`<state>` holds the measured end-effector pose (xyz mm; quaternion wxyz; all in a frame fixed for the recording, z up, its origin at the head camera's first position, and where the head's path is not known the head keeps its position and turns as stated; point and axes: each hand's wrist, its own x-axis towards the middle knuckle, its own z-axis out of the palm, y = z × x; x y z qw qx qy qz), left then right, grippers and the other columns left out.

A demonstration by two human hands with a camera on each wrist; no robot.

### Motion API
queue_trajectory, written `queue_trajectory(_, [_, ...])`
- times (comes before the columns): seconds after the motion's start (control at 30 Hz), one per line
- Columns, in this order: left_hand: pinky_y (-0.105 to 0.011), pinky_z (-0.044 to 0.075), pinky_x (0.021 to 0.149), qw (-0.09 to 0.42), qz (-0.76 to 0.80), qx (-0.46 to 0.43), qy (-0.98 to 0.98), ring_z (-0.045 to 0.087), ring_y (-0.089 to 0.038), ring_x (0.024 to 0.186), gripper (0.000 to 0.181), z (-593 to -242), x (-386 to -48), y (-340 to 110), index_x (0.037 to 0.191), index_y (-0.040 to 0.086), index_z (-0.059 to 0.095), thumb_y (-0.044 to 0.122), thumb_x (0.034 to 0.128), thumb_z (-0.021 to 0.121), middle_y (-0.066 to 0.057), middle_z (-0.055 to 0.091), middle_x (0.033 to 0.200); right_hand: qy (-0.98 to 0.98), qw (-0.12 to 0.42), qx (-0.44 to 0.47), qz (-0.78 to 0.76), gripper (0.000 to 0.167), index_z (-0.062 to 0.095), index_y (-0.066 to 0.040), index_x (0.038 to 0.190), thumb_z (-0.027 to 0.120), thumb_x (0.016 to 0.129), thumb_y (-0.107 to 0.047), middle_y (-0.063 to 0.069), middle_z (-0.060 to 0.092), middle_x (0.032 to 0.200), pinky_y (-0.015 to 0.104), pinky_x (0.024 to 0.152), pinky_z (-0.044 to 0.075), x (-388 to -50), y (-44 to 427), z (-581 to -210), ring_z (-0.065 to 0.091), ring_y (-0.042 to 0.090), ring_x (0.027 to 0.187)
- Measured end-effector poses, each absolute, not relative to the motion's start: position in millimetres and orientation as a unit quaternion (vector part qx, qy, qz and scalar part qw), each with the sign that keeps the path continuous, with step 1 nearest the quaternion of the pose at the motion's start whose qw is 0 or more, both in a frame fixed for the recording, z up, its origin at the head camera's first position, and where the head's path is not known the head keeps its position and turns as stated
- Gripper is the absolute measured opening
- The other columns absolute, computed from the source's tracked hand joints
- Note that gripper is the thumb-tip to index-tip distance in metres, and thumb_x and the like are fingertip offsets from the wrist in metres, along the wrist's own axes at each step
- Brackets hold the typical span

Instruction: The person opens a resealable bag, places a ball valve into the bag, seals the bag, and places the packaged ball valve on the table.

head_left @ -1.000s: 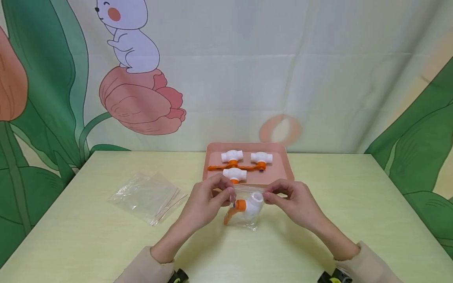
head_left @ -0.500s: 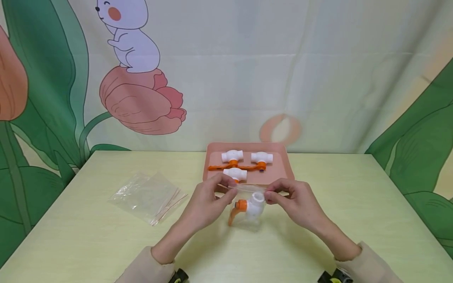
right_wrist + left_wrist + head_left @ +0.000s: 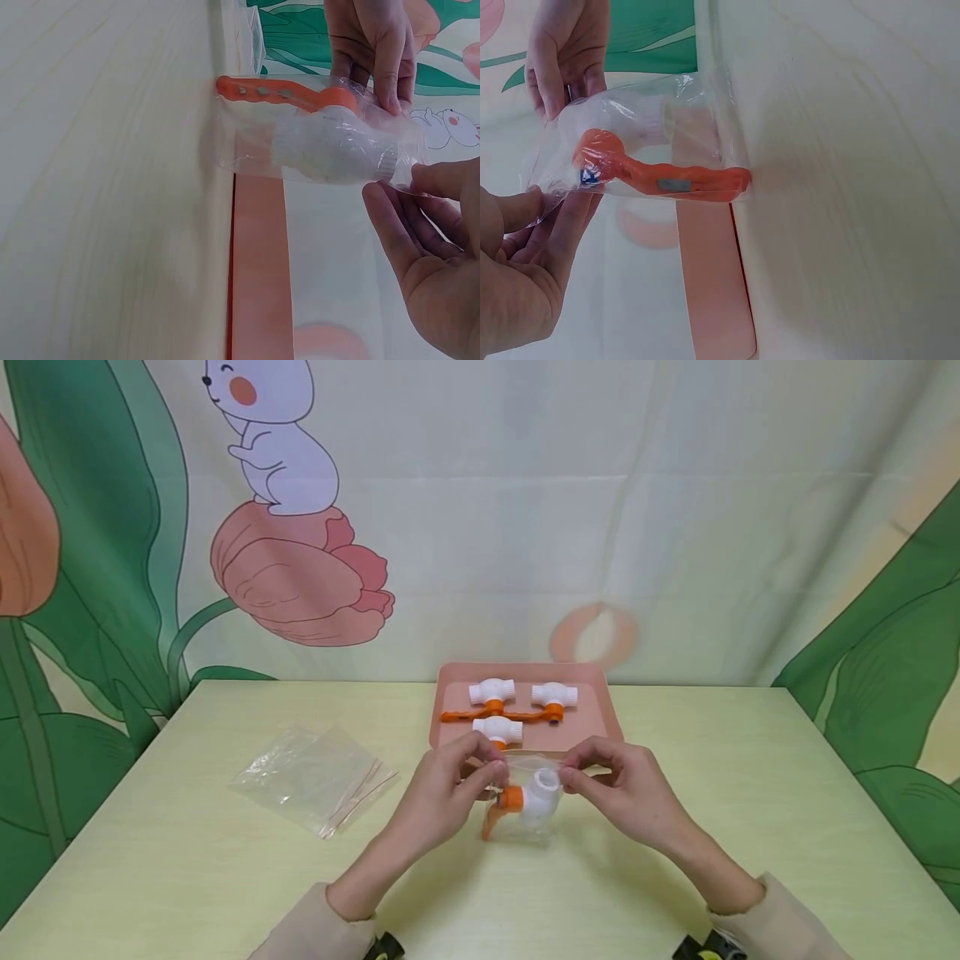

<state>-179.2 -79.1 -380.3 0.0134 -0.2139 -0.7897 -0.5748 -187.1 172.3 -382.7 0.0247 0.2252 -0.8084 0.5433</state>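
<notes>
A clear plastic zip bag [image 3: 251, 142] hangs between my two hands, with a white ball valve [image 3: 542, 795] inside it. The valve's orange handle [image 3: 697, 180] points down toward the bag's bottom. My left hand [image 3: 447, 789] pinches the top left corner of the bag between thumb and fingers. At the opposite top corner my right hand [image 3: 626, 785] pinches the bag's edge the same way. In the right wrist view the valve's ribbed end lies close to the bag's mouth.
Behind the hands stands a pink tray [image 3: 600, 727] holding several white valves [image 3: 555, 695] with orange handles. Flat clear zip bags [image 3: 300, 777] with red seal strips lie on the table [image 3: 187, 860] at left. A printed curtain [image 3: 480, 527] hangs behind the table.
The bag with the valve has shifted slightly to the right, then swayed a little. My left fingers have moved slightly along the bag's top edge; the right hand has barely moved.
</notes>
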Motion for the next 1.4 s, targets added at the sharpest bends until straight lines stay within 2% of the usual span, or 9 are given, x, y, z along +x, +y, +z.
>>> queue_trajectory(0.17, [-0.034, 0.062, 0.073, 0.002, -0.593, -0.213, -0.777, 0.073, -0.024, 0.081, 0.002, -381.2, -177.8, -77.1, 0.102, 0.0, 0.063, -0.001, 0.1016, 0.061, -0.015, 0.068, 0.092, -0.802, 0.028, 0.243, 0.545, 0.006, 0.073, -0.004, 0.099, 0.075, 0.094, -0.004, 0.006, 0.07, 0.095, 0.032, 0.075, 0.061, -188.0, 171.5, -383.1, 0.07, 0.021, 0.086])
queue_trajectory(0.37, [-0.032, 0.061, 0.074, -0.018, -0.591, -0.216, -0.777, 0.073, -0.025, 0.087, 0.004, -380.3, -177.4, -74.6, 0.104, 0.001, 0.06, -0.002, 0.1036, 0.057, -0.014, 0.066, 0.095, -0.813, 0.048, 0.255, 0.521, 0.006, 0.076, -0.007, 0.098, 0.077, 0.093, -0.005, 0.002, 0.069, 0.091, 0.034, 0.068, 0.062, -188.5, 170.9, -379.9, 0.067, 0.021, 0.075])
queue_trajectory(0.6, [-0.037, 0.062, 0.076, -0.033, -0.572, -0.235, -0.785, 0.072, -0.025, 0.09, 0.005, -378.0, -179.7, -76.4, 0.107, 0.001, 0.058, 0.004, 0.1041, 0.06, -0.014, 0.066, 0.098, -0.83, 0.061, 0.263, 0.488, 0.005, 0.074, -0.007, 0.096, 0.075, 0.093, -0.003, -0.001, 0.069, 0.087, 0.029, 0.061, 0.057, -186.8, 168.4, -377.6, 0.064, 0.02, 0.07])
queue_trajectory(0.73, [-0.033, 0.06, 0.075, -0.028, -0.551, -0.25, -0.796, 0.071, -0.023, 0.089, 0.01, -377.6, -181.3, -77.5, 0.111, 0.003, 0.06, 0.009, 0.1031, 0.063, -0.009, 0.067, 0.099, -0.833, 0.076, 0.28, 0.471, 0.007, 0.073, -0.009, 0.094, 0.074, 0.094, -0.002, -0.004, 0.069, 0.086, 0.029, 0.06, 0.055, -186.4, 168.5, -378.0, 0.063, 0.018, 0.07])
queue_trajectory(0.87, [-0.033, 0.06, 0.074, -0.017, -0.539, -0.268, -0.798, 0.071, -0.023, 0.089, 0.009, -376.8, -181.9, -76.3, 0.108, 0.004, 0.062, 0.011, 0.1023, 0.065, -0.007, 0.068, 0.1, -0.83, 0.08, 0.293, 0.468, 0.002, 0.072, -0.006, 0.094, 0.074, 0.095, -0.005, -0.005, 0.068, 0.086, 0.03, 0.063, 0.056, -186.1, 169.1, -377.8, 0.063, 0.015, 0.073])
queue_trajectory(0.97, [-0.035, 0.061, 0.072, -0.014, -0.543, -0.277, -0.793, 0.071, -0.022, 0.087, 0.006, -376.4, -181.5, -74.9, 0.104, 0.002, 0.061, 0.008, 0.1029, 0.063, -0.01, 0.068, 0.096, -0.829, 0.077, 0.293, 0.47, 0.004, 0.072, -0.004, 0.095, 0.074, 0.095, -0.007, -0.005, 0.067, 0.087, 0.029, 0.066, 0.057, -185.9, 168.8, -377.8, 0.062, 0.016, 0.075])
queue_trajectory(1.23, [-0.037, 0.062, 0.07, -0.008, -0.554, -0.263, -0.79, 0.072, -0.024, 0.086, 0.004, -375.5, -177.5, -71.0, 0.099, 0.001, 0.06, 0.0, 0.1025, 0.06, -0.013, 0.067, 0.092, -0.824, 0.069, 0.288, 0.483, 0.006, 0.072, -0.011, 0.097, 0.073, 0.096, -0.005, -0.005, 0.068, 0.089, 0.031, 0.068, 0.057, -184.7, 166.8, -378.3, 0.063, 0.017, 0.078])
queue_trajectory(1.4, [-0.034, 0.062, 0.069, -0.008, -0.553, -0.264, -0.79, 0.072, -0.024, 0.086, 0.004, -375.3, -176.4, -69.8, 0.099, 0.002, 0.06, 0.0, 0.1024, 0.06, -0.013, 0.067, 0.093, -0.821, 0.082, 0.309, 0.472, 0.006, 0.076, -0.012, 0.101, 0.076, 0.095, -0.011, -0.007, 0.068, 0.09, 0.029, 0.061, 0.053, -185.9, 166.0, -378.3, 0.061, 0.015, 0.074])
